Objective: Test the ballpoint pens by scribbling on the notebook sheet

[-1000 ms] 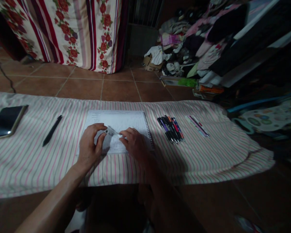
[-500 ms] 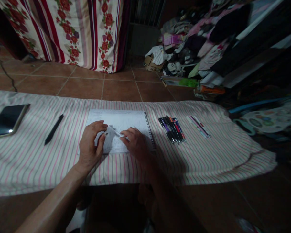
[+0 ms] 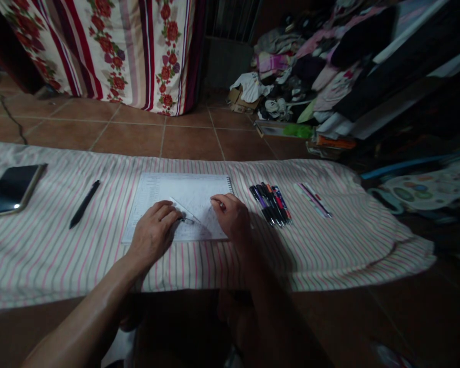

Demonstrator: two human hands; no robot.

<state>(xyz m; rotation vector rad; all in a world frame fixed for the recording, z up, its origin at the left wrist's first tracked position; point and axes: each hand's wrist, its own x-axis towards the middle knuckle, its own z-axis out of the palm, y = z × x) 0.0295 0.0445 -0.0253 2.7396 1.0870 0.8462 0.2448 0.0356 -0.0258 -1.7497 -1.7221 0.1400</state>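
A spiral notebook (image 3: 191, 185) with written pages lies on the striped cloth. On it rests a thin white pen-like stick (image 3: 186, 208), slanting down to the right between my hands. My left hand (image 3: 155, 229) is palm down on the notebook's lower left, fingers bent together. At its fingertips is a small dark and clear piece (image 3: 187, 220), too small to name; my left thumb is hidden. My right hand (image 3: 233, 217) is over the notebook's right side, its fingers curled in a pinch. Whatever small thing is between them cannot be made out.
Right of the notebook lie a row of several pens (image 3: 272, 204) and some thin pens or refills (image 3: 313, 200). To the left are a black pen (image 3: 85, 204) and a phone (image 3: 13, 190). A pile of clothes (image 3: 302, 66) stands beyond the cloth-covered surface (image 3: 329, 255).
Both hands have let go of the white stick, which now lies on the notebook. My right hand has moved right, away from it; my left hand has turned palm down and reached slightly rightward.
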